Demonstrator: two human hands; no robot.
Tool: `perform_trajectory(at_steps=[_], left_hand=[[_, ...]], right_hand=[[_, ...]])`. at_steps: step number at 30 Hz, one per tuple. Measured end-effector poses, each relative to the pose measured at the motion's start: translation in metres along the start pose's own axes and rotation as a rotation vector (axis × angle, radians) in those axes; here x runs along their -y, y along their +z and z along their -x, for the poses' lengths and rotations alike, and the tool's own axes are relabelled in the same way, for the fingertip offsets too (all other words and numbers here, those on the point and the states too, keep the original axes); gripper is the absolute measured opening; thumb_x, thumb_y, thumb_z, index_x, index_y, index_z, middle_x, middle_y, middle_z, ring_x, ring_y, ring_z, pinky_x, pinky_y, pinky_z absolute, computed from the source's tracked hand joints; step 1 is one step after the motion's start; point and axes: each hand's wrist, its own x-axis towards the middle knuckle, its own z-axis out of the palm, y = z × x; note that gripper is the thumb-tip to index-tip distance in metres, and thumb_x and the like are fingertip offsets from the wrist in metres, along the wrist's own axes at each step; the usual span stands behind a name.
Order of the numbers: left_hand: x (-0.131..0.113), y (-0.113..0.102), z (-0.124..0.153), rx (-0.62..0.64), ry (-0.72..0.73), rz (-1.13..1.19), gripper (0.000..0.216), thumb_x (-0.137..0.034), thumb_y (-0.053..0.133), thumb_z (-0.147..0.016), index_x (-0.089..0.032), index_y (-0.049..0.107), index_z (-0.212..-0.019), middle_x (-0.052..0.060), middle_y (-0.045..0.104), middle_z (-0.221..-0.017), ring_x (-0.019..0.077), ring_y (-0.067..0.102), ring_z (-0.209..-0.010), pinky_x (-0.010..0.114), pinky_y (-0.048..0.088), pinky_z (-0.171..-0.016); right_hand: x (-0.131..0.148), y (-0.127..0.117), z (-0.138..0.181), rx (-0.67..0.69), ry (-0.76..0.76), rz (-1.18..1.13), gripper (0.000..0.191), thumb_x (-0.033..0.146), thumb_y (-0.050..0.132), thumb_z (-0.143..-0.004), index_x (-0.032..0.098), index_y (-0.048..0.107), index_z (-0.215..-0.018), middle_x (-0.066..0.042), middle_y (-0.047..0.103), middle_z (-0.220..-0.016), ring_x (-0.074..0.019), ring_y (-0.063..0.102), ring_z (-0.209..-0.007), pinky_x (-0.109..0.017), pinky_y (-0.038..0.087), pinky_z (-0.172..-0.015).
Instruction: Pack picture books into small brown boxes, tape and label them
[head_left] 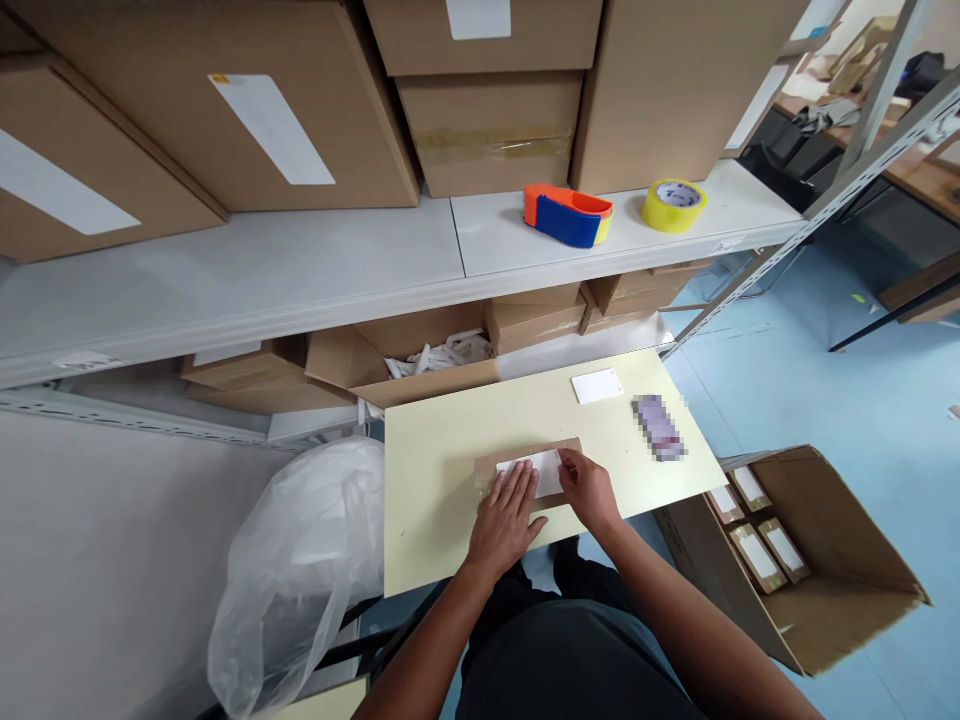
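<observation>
A small cardboard box point(484, 480) lies on the pale yellow tabletop, with a white label point(550, 473) on its upper face. My left hand point(508, 515) lies flat across the left part of the label, fingers stretched out. At the label's right end, my right hand point(590, 490) has its fingers curled in, thumb and index finger pinching at the edge. The fingertips partly cover that corner. Farther back on the tabletop is a stack of white labels point(597, 386), and right of it a pixelated phone-shaped object point(658, 427).
A large open carton point(847, 560) with several labelled small boxes stands on the floor at right. On the shelf point(337, 250) are a tape dispenser point(568, 217), a yellow tape roll point(673, 205) and big cartons point(322, 120). A clear plastic bag point(300, 560) hangs left of the table point(427, 540).
</observation>
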Motion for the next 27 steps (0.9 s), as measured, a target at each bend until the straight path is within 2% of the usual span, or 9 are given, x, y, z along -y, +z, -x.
perform_trajectory(at_steps=[3,7,9,11,14,16,21,24,27], left_hand=[[0.003,0.003,0.0,0.025,0.019,-0.011,0.072,-0.039,0.044,-0.102,-0.014,0.016,-0.164,0.013,0.023,-0.168,0.0272,0.018,-0.157,0.05,0.017,-0.129],[0.001,0.006,-0.001,0.027,0.011,-0.026,0.071,-0.032,0.042,-0.102,-0.013,0.013,-0.164,0.014,0.023,-0.168,0.0269,0.018,-0.157,0.051,0.017,-0.129],[-0.001,0.008,-0.001,0.016,-0.003,-0.03,0.071,-0.028,0.041,-0.101,-0.013,0.011,-0.164,0.014,0.024,-0.167,0.0263,0.02,-0.156,0.052,0.018,-0.129],[-0.002,0.01,-0.003,0.012,-0.009,-0.023,0.072,-0.024,0.041,-0.1,-0.014,0.01,-0.164,0.014,0.028,-0.166,0.0256,0.023,-0.156,0.051,0.02,-0.128],[-0.002,0.013,-0.004,0.029,-0.027,-0.01,0.073,-0.02,0.043,-0.098,-0.016,0.014,-0.164,0.012,0.036,-0.163,0.0235,0.03,-0.154,0.046,0.025,-0.128],[-0.002,0.013,-0.004,0.039,-0.046,-0.011,0.072,-0.018,0.045,-0.096,-0.017,0.019,-0.164,0.009,0.038,-0.163,0.0228,0.031,-0.153,0.045,0.025,-0.128],[0.005,-0.001,0.006,0.044,-0.18,-0.021,0.071,-0.028,0.048,-0.096,-0.014,0.027,-0.162,0.012,0.031,-0.166,0.0285,0.026,-0.155,0.054,0.016,-0.128],[0.008,-0.012,0.016,0.046,-0.246,-0.022,0.076,-0.031,0.049,-0.095,-0.015,0.02,-0.164,0.013,0.03,-0.166,0.0303,0.026,-0.155,0.06,0.012,-0.127],[0.002,-0.017,0.019,0.003,-0.277,-0.015,0.085,-0.037,0.053,-0.092,-0.011,0.015,-0.164,0.017,0.028,-0.166,0.0327,0.024,-0.155,0.059,0.014,-0.127]], right_hand=[[-0.001,-0.004,-0.002,0.016,0.028,0.021,0.032,0.019,0.053,-0.091,0.023,0.068,-0.119,-0.005,0.079,-0.097,-0.0224,0.075,-0.088,-0.033,0.056,-0.081],[0.003,-0.008,-0.002,0.012,0.025,0.147,0.036,0.02,0.053,-0.093,0.022,0.064,-0.127,-0.007,0.078,-0.095,-0.0244,0.074,-0.086,-0.036,0.056,-0.08],[0.007,-0.004,0.003,-0.071,-0.095,0.27,0.038,0.02,0.053,-0.094,0.019,0.063,-0.131,-0.014,0.076,-0.109,-0.0281,0.071,-0.099,-0.043,0.055,-0.089],[0.01,0.006,0.011,-0.132,-0.305,0.355,0.041,0.021,0.053,-0.096,0.016,0.06,-0.136,-0.019,0.068,-0.13,-0.0317,0.062,-0.121,-0.05,0.048,-0.104],[0.006,0.025,0.022,-0.005,-0.619,0.434,0.055,0.032,0.052,-0.099,0.008,0.047,-0.149,-0.022,0.052,-0.151,-0.0325,0.042,-0.145,-0.054,0.035,-0.118],[-0.003,0.035,0.026,0.1,-0.69,0.517,0.068,0.041,0.051,-0.101,0.003,0.036,-0.155,-0.023,0.042,-0.159,-0.0325,0.031,-0.152,-0.053,0.029,-0.122],[-0.025,0.036,0.027,0.113,-0.577,0.666,0.075,0.048,0.047,-0.102,0.005,0.028,-0.16,-0.018,0.029,-0.166,-0.032,0.019,-0.157,-0.052,0.02,-0.126],[-0.029,0.029,0.03,0.071,-0.498,0.697,0.078,0.05,0.047,-0.101,0.007,0.022,-0.162,-0.016,0.026,-0.168,-0.0321,0.017,-0.157,-0.055,0.016,-0.126],[-0.028,0.025,0.034,0.05,-0.46,0.709,0.085,0.051,0.05,-0.098,0.004,0.019,-0.162,-0.019,0.022,-0.168,-0.0336,0.016,-0.157,-0.058,0.012,-0.126]])
